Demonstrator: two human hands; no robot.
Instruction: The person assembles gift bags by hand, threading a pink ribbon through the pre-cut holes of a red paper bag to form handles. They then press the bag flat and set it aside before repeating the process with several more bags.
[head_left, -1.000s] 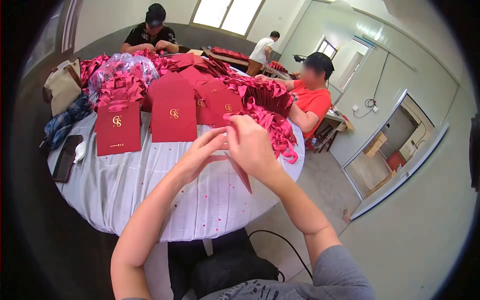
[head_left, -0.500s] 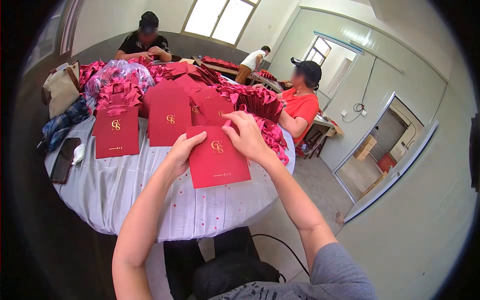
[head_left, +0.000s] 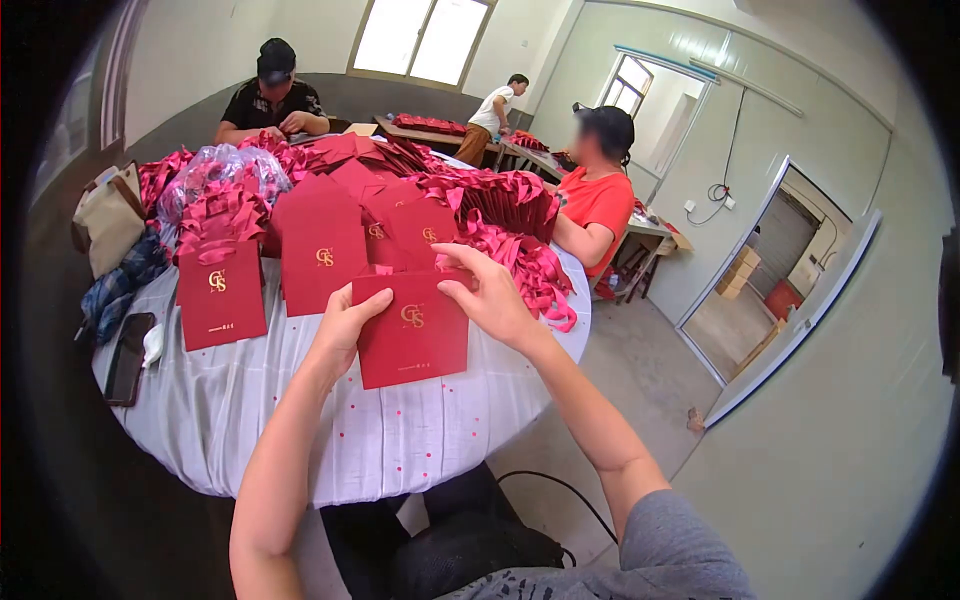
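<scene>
A flat red paper gift bag [head_left: 415, 345] with a gold logo hangs upright in front of me, above the near side of the table. My left hand [head_left: 342, 322] pinches its upper left edge, thumb on the front and the other fingers hidden behind. At the upper right corner is my right hand [head_left: 495, 300], its thumb against the bag's front and its forefinger stretched above the top edge. Some of its fingers are hidden. Beyond the hands lie similar red bags, one at the left [head_left: 222, 300] and one in the middle [head_left: 322, 280].
Pink ribbon handles [head_left: 515, 255] and red bags heap across the white tablecloth [head_left: 300, 440]. A phone [head_left: 130, 360], an umbrella [head_left: 125, 285] and a beige handbag [head_left: 108, 220] sit at the left. Co-workers sit across [head_left: 270, 105] and at the right [head_left: 595, 205]; another person stands behind.
The view has shifted, so the table sits lower and further left. Both hands still hold the bag, which appears slightly lower left and straighter.
</scene>
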